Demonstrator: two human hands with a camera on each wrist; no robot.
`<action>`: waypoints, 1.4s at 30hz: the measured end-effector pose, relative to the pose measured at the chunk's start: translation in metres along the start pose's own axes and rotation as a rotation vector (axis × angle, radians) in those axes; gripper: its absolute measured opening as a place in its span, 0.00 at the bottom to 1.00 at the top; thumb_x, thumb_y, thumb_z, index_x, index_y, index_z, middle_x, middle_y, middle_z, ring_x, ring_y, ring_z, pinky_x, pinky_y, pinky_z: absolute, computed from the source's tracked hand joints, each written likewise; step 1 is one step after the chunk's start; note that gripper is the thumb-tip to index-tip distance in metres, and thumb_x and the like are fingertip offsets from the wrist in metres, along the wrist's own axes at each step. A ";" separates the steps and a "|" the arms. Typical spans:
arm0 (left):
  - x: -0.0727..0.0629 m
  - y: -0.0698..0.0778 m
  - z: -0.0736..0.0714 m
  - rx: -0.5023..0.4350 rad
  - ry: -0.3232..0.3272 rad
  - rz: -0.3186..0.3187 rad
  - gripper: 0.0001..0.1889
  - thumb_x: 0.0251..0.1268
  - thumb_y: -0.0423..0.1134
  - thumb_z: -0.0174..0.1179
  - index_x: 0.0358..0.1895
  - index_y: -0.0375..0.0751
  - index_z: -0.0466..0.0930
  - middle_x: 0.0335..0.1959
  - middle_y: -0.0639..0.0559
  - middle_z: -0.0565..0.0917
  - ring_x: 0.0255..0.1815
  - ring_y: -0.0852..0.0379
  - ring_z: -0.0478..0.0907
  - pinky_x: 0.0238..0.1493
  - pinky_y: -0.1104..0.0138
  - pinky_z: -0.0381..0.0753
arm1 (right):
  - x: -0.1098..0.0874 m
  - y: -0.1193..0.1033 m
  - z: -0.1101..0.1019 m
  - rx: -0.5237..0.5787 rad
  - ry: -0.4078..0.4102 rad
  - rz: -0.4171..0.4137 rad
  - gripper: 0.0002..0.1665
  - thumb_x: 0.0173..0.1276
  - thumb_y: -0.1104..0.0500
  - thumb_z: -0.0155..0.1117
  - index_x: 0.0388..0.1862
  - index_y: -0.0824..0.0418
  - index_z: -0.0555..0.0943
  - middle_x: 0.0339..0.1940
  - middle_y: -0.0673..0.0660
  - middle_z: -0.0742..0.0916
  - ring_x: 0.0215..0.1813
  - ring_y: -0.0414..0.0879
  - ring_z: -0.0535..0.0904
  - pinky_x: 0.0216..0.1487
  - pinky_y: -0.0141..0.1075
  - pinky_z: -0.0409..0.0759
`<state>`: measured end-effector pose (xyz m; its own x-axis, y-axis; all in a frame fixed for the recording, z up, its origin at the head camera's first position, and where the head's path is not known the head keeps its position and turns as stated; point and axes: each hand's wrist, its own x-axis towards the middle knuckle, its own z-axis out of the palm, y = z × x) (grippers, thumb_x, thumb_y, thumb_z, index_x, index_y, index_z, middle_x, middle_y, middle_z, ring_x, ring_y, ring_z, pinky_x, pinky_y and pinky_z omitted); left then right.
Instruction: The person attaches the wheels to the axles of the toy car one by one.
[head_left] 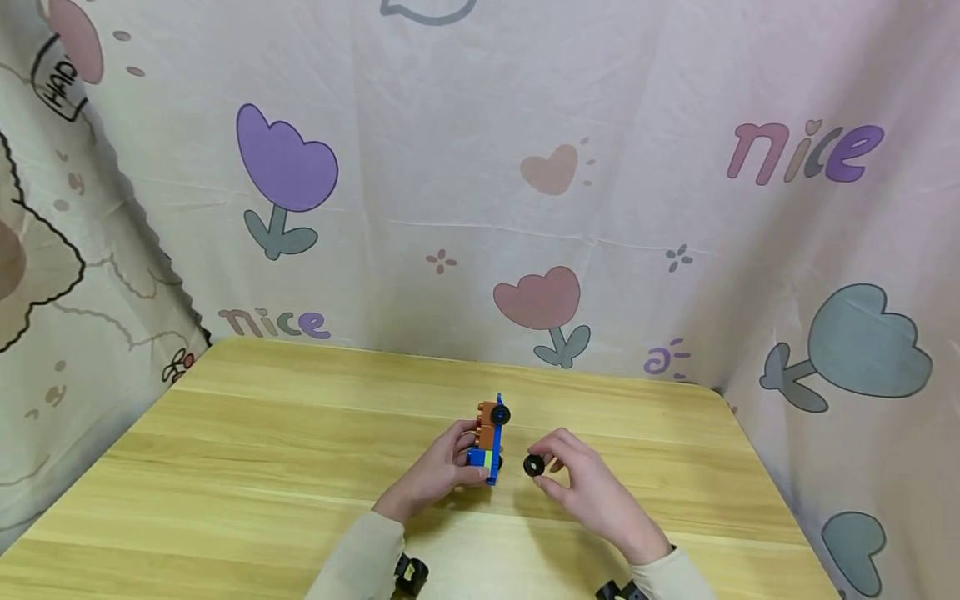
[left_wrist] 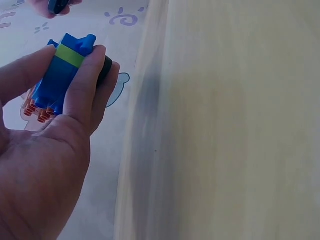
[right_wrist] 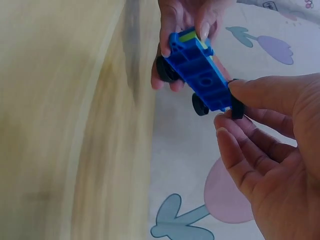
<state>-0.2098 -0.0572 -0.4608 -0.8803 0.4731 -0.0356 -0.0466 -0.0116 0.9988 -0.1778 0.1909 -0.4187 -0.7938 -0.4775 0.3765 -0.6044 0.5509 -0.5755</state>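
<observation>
My left hand grips a toy car of building blocks, tilted on its side above the table. The car has a blue base, orange bricks and a lime green band between blue parts. Two black wheels show on it, one near the left fingers and another wheel at the far end. Between thumb and fingertips my right hand pinches a loose black wheel, a short gap to the right of the car in the head view.
The wooden table lies beneath both hands. A printed curtain with flowers and lettering hangs behind its far edge and along the sides. Black wrist cameras are strapped at the left sleeve and the right sleeve.
</observation>
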 end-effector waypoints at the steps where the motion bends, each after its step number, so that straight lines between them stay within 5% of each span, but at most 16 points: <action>1: 0.000 0.000 0.000 0.003 0.002 0.000 0.39 0.63 0.32 0.65 0.74 0.35 0.54 0.67 0.38 0.69 0.64 0.40 0.71 0.63 0.50 0.70 | 0.000 -0.001 0.001 0.006 -0.001 -0.004 0.20 0.58 0.70 0.73 0.49 0.58 0.80 0.45 0.45 0.81 0.42 0.38 0.78 0.42 0.35 0.81; 21: 0.000 -0.001 0.001 -0.005 -0.005 0.002 0.39 0.62 0.33 0.65 0.73 0.35 0.54 0.64 0.40 0.72 0.62 0.41 0.73 0.62 0.50 0.71 | 0.006 -0.010 0.019 0.020 0.002 -0.076 0.21 0.55 0.71 0.74 0.48 0.62 0.80 0.45 0.45 0.79 0.43 0.38 0.77 0.45 0.36 0.81; 42: 0.001 -0.001 0.002 -0.029 -0.027 0.014 0.39 0.61 0.29 0.64 0.73 0.35 0.54 0.63 0.40 0.73 0.60 0.42 0.74 0.59 0.55 0.75 | 0.015 -0.019 0.030 0.043 -0.013 0.022 0.20 0.57 0.67 0.75 0.45 0.57 0.77 0.42 0.45 0.77 0.41 0.39 0.76 0.44 0.39 0.81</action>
<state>-0.2094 -0.0550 -0.4614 -0.8680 0.4961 -0.0200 -0.0482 -0.0441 0.9979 -0.1765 0.1525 -0.4237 -0.8056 -0.4748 0.3544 -0.5834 0.5313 -0.6143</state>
